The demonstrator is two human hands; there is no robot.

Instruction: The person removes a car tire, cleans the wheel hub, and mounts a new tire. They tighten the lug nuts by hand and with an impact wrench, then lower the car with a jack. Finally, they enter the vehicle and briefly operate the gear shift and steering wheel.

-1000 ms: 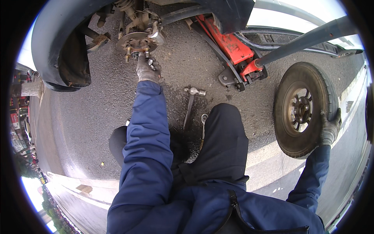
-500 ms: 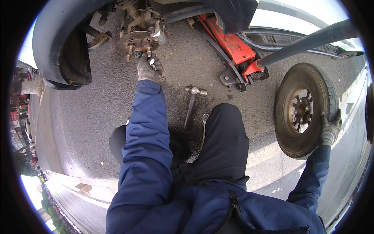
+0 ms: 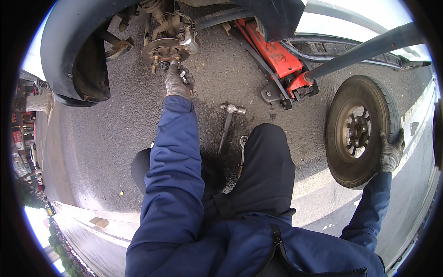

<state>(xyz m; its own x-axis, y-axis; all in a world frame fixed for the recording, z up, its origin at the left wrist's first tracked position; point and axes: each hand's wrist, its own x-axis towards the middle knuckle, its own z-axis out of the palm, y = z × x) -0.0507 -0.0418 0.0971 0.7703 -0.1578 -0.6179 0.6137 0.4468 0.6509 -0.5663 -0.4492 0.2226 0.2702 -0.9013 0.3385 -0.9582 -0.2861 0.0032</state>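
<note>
My left hand (image 3: 178,82), in a grey knit glove, reaches to the bare wheel hub (image 3: 165,51). Its index finger points at the studs, touching or very near one. The other fingers curl round small shiny metal pieces (image 3: 185,76) that look like lug nuts. Out to the right, my gloved right hand (image 3: 391,153) grips the tread of an upright car wheel (image 3: 338,143); the fingers lie along the tyre's outer side. A ball-peen hammer (image 3: 227,121) lies on the asphalt between the hub and my knees. Beside my right knee is a ratchet wrench (image 3: 243,142), partly hidden by the leg.
A red floor jack (image 3: 279,57) sits under the car's side, its long grey handle (image 3: 364,53) slanting up to the right. The dark wheel-arch edge (image 3: 62,55) hangs at the left of the hub. A pale painted strip (image 3: 318,196) crosses the ground behind me.
My left hand has turned slightly, its index finger now stretched further toward the hub studs, and the shiny pieces have shifted in the curled fingers. My right hand and the wheel stay put.
</note>
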